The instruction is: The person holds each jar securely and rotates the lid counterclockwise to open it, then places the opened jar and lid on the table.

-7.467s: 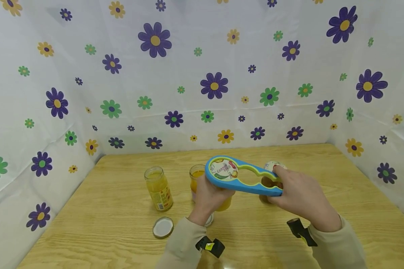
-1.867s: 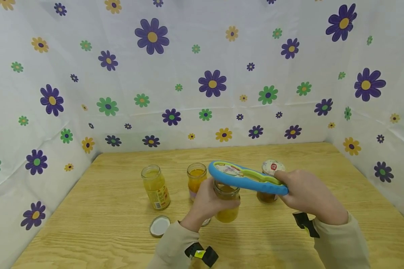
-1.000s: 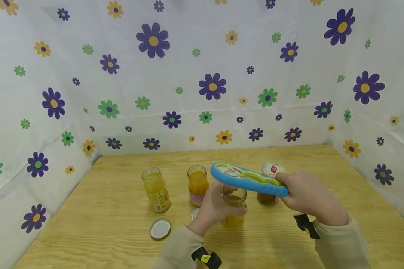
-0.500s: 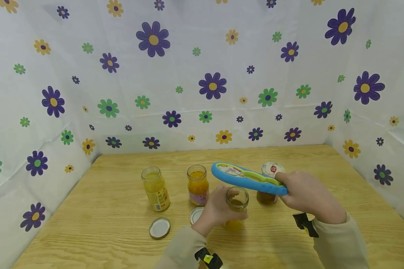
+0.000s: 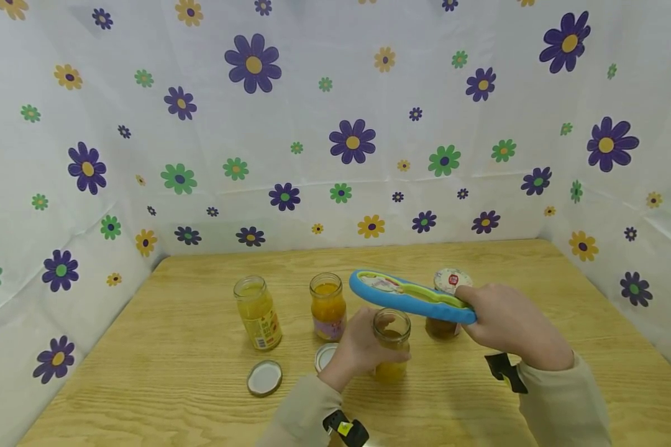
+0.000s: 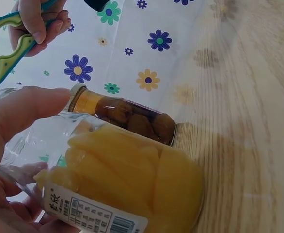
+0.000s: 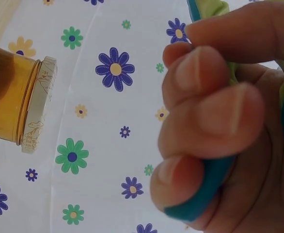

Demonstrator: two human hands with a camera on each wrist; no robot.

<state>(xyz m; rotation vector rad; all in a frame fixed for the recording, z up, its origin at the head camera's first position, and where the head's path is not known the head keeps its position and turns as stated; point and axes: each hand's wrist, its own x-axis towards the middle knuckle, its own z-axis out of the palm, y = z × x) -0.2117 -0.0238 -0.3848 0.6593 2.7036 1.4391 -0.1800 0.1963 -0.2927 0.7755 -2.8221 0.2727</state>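
My left hand (image 5: pixel 363 343) grips an uncovered glass jar of pale yellow fruit pieces (image 5: pixel 392 367). In the left wrist view the jar's base (image 6: pixel 195 194) meets the tabletop. My right hand (image 5: pixel 506 318) holds a blue-and-green jar opener (image 5: pixel 419 303) by its handle end, above the jar and apart from it. A printed lid (image 5: pixel 381 284) sits in the opener's round end. In the right wrist view my right fingers (image 7: pixel 205 114) curl round the handles. Behind the opener stands a capped jar (image 5: pixel 443 328) of brown contents, partly hidden.
Two uncovered jars, one yellow (image 5: pixel 258 313) and one orange (image 5: pixel 328 307), stand left of my left hand. A lid (image 5: pixel 265 378) lies inside-up on the wooden table (image 5: pixel 162 347). Another lid (image 5: pixel 325 356) is partly covered by my left hand. Flowered cloth (image 5: pixel 313 124) surrounds the table.
Earlier the opener lay over the top of the jar in my left hand. The jar has since come down and slightly right, away from the opener, which still carries the lid.
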